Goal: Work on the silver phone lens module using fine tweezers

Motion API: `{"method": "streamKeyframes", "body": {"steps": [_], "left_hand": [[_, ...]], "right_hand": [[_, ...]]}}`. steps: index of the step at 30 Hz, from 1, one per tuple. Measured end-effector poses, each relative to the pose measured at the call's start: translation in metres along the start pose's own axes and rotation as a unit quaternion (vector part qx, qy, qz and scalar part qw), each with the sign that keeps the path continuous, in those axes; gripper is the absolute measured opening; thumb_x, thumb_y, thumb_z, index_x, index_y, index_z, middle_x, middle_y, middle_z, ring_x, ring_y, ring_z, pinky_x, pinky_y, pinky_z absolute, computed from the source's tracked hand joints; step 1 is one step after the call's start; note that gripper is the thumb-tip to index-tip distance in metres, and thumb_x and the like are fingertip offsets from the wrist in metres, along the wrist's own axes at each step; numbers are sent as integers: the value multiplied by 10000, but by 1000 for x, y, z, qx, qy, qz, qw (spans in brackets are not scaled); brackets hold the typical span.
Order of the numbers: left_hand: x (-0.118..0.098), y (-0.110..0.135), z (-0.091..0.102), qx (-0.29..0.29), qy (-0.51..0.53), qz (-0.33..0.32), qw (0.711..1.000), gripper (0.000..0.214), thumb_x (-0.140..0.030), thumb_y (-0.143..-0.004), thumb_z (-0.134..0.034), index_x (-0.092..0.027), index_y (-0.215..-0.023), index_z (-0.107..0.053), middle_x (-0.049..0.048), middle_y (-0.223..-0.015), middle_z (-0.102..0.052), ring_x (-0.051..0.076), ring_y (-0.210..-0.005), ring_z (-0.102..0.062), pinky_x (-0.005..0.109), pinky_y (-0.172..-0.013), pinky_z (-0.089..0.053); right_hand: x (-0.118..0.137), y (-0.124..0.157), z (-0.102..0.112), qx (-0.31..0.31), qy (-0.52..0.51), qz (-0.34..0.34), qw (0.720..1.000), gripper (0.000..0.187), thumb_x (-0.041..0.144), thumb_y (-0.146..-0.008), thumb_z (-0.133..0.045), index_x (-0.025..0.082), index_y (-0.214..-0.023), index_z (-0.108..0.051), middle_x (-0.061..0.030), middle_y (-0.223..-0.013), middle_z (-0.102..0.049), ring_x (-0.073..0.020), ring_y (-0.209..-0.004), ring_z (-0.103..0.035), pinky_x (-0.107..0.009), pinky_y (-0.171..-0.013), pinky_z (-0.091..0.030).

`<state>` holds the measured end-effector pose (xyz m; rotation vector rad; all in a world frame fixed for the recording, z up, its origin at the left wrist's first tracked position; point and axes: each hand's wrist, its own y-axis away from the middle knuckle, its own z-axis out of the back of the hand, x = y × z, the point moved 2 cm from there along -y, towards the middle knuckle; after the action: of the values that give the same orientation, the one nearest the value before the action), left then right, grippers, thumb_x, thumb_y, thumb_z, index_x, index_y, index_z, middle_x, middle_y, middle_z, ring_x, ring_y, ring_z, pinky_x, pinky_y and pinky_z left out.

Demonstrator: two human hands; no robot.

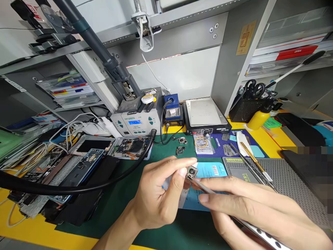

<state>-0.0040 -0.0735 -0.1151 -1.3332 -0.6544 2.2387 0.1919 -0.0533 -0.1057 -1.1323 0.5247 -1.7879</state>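
Note:
My left hand (158, 191) pinches a small square camera module (191, 172) between thumb and forefinger, above a green bench mat (125, 208). My right hand (249, 211) grips metal tweezers (205, 188) whose tips touch the module from the right. Under both hands lies a light-blue card with a barcode (213, 170). Two more small camera modules (180, 150) lie on the mat just beyond my hands.
A soldering station (136, 119) with a thick black hose (65, 189), a blue tip stand (172, 109) and a hot plate (205, 114) line the back. Opened phones and boards (85, 159) crowd the left. A grey mat with tools (283, 177), a yellow bottle (258, 118) and a scissors holder (247, 104) sit right.

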Motion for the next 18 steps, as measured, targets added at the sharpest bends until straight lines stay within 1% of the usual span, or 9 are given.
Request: {"method": "streamKeyframes", "body": {"steps": [2,6,7,10,11,13,15,17,18], "left_hand": [[0,0,0,-1,3,11,1000,292,-49,-941,-555,-76,-1172,-732,34,-873,-723,85,-735,-649,180,-685,-518],[0,0,0,-4,3,21,1000,277,-72,-949,-559,-96,-1158,-740,23,-832,-718,84,-689,-644,188,-654,-516],[0,1,0,-5,4,25,1000,277,-76,-950,-560,-102,-1159,-741,21,-826,-718,85,-676,-642,192,-645,-515],[0,2,0,-10,4,35,999,281,-79,-951,-560,-116,-1161,-743,22,-826,-722,91,-661,-648,202,-628,-516],[0,2,0,-10,6,37,999,278,-81,-949,-563,-118,-1157,-744,23,-825,-724,96,-661,-653,207,-627,-519],[0,2,0,-13,8,38,999,274,-84,-946,-568,-120,-1149,-748,28,-820,-727,105,-658,-662,216,-623,-524],[0,2,0,-16,10,42,999,268,-91,-946,-572,-120,-1143,-752,33,-816,-731,110,-650,-665,221,-615,-526],[0,1,-1,-20,11,45,999,265,-95,-949,-573,-122,-1141,-753,33,-816,-738,106,-640,-666,214,-601,-525],[0,1,-1,-21,14,46,999,263,-94,-952,-572,-125,-1140,-753,28,-810,-740,100,-631,-665,206,-594,-525]], "right_hand": [[0,2,0,-8,5,1,1000,279,-26,-799,-690,166,-965,-804,-69,-1067,-828,-128,-920,-804,-121,-941,-567],[-2,6,-4,21,9,-6,1000,280,-21,-813,-694,160,-996,-804,-83,-1094,-823,-133,-973,-795,-128,-940,-571],[-3,7,-5,20,6,-2,1000,272,-21,-816,-688,161,-982,-804,-81,-1082,-826,-128,-966,-796,-124,-933,-572],[-3,7,-6,-16,9,22,1000,238,13,-844,-672,165,-975,-800,-83,-1066,-829,-124,-952,-799,-123,-924,-573],[-2,6,-6,-18,13,24,999,234,19,-844,-673,165,-976,-801,-84,-1064,-830,-126,-948,-800,-124,-920,-574],[-1,3,-5,-3,20,19,1000,241,11,-827,-681,162,-968,-805,-90,-1060,-832,-132,-939,-804,-119,-911,-573],[-1,1,-4,26,25,12,999,268,-19,-798,-689,151,-967,-810,-95,-1055,-834,-139,-935,-807,-115,-913,-568],[0,3,-3,14,26,18,999,263,-15,-806,-682,150,-965,-811,-93,-1050,-833,-137,-921,-809,-111,-912,-563],[-1,4,-3,-1,25,19,999,249,2,-825,-672,158,-961,-809,-89,-1047,-832,-137,-909,-811,-116,-905,-569]]}}
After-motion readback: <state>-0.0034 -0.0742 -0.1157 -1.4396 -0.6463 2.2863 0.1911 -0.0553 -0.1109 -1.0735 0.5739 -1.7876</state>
